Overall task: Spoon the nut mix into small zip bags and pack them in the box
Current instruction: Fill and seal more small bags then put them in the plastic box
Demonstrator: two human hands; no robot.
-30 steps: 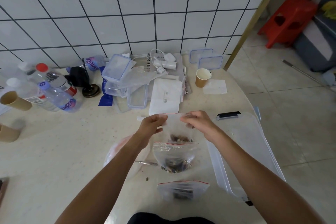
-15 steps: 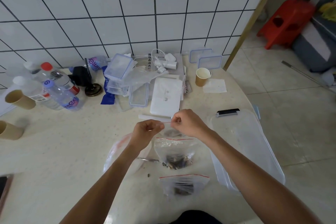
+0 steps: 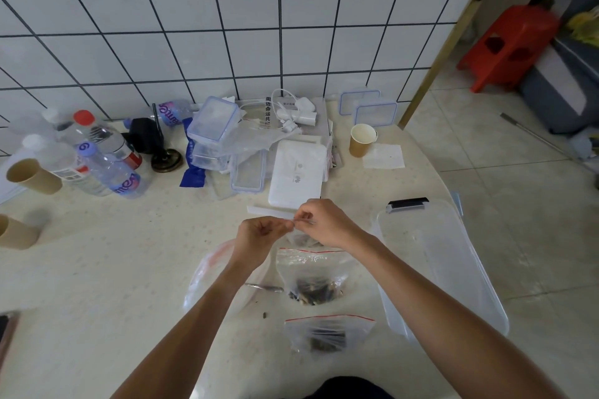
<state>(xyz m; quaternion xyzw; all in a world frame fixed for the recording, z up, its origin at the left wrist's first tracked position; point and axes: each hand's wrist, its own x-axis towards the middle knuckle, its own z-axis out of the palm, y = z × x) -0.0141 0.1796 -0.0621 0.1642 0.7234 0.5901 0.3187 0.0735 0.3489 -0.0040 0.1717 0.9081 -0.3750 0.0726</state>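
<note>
My left hand (image 3: 261, 235) and my right hand (image 3: 327, 223) pinch the top strip of a small zip bag (image 3: 299, 238) above the table, fingertips nearly touching; most of that bag is hidden behind my hands. Below it lies a filled zip bag (image 3: 312, 275) with dark nut mix, and a second filled zip bag (image 3: 329, 332) lies nearer to me. A large clear bag (image 3: 207, 278) lies under my left forearm, with a metal spoon (image 3: 264, 287) sticking out of it. The clear plastic box (image 3: 437, 262) stands to the right of my hands.
Water bottles (image 3: 103, 159), paper cups (image 3: 361, 139), small clear containers (image 3: 214, 121), a white flat box (image 3: 296, 175) and chargers crowd the back of the table by the tiled wall. The table's edge runs past the clear box on the right. A red stool (image 3: 509, 42) stands on the floor.
My hands have come together along the top of the small bag, from holding its two upper corners apart to pinching it almost fingertip to fingertip. The bag has risen slightly.
</note>
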